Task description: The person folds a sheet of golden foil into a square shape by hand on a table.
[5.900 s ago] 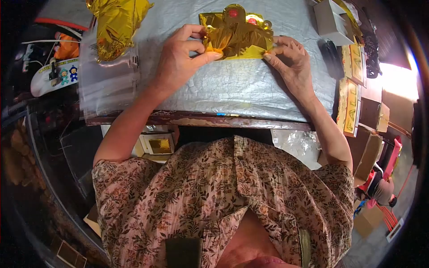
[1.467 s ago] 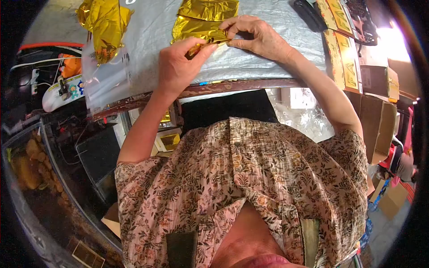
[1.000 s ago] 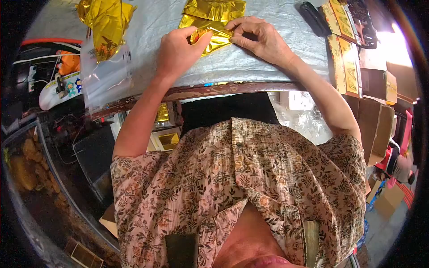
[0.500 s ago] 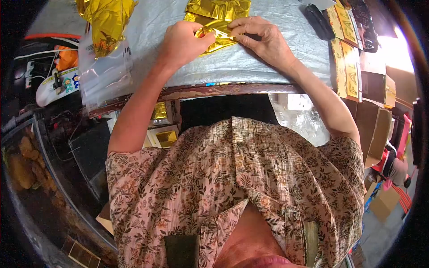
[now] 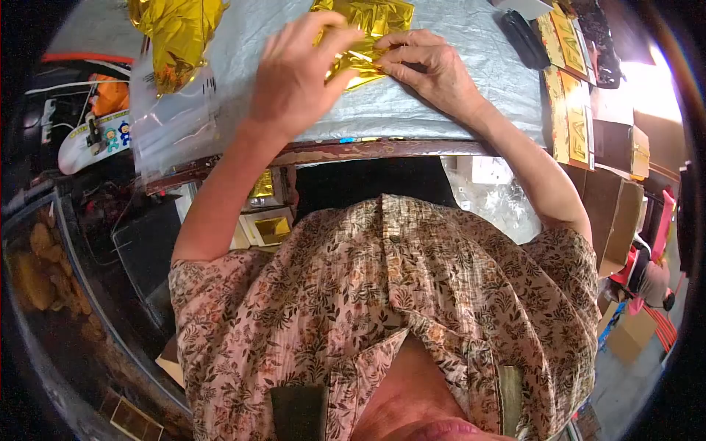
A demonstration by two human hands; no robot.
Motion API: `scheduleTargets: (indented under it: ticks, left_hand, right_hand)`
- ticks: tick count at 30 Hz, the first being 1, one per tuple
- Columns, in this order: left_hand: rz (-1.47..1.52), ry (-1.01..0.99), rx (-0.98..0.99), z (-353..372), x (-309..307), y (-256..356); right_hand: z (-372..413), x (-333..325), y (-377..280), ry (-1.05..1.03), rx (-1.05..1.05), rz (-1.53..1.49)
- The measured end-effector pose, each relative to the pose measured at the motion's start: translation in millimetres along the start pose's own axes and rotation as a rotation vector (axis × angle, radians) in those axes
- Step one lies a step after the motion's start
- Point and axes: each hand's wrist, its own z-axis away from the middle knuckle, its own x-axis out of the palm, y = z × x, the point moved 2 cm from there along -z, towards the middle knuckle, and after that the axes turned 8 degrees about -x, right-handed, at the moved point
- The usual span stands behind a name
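Note:
A shiny gold foil sheet (image 5: 382, 20) lies creased on the pale table cover (image 5: 482, 62), between my two hands. My right hand (image 5: 434, 70) pinches the foil's near right edge between thumb and fingertips. Over the foil's left side is my left hand (image 5: 298, 73), its fingers spread and thumb apart, with nothing gripped in it. The fingers of that hand hide part of the foil.
Crumpled gold foil (image 5: 180, 40) rests at the far left over a clear plastic sheet (image 5: 173, 132). On the right are a black case (image 5: 523, 37) and printed yellow boxes (image 5: 570, 121). The table's worn edge (image 5: 316, 154) runs before me.
My left hand has let go of the foil, opened its fingers and lifted slightly. My right hand keeps its pinch in nearly the same place.

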Motion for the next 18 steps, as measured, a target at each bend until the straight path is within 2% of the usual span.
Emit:
scheduleTargets:
  ticks: [1,4,8,10,13,17,18]
  left_hand:
    - [-0.144,0.044,0.278,1.9,-8.8,8.5]
    - [-0.108,-0.065,0.334,13.5,-5.7,7.4]
    - [-0.131,-0.059,0.371,12.4,5.4,-8.8]
    - [-0.225,-0.077,0.454,9.8,6.1,-7.8]
    - [-0.193,-0.059,0.513,6.7,9.7,-12.2]
    - [-0.099,-0.116,0.444,0.9,7.0,-10.7]
    - [-0.07,-0.155,0.375,-1.7,5.3,-7.9]
  right_hand:
    - [0.4,0.7,0.7,0.004,-0.003,0.003]
    - [0.5,0.5,1.0,0.0,-0.007,0.014]
    - [0.0,0.7,-1.4,-0.003,-0.018,0.026]
    - [1.2,1.7,-0.7,-0.001,-0.028,0.033]
    - [0.8,0.4,-1.1,0.002,-0.051,0.029]
    - [0.0,-5.4,-8.8,-0.017,-0.053,-0.025]
    - [1.5,-5.6,-8.1,-0.016,-0.052,-0.022]
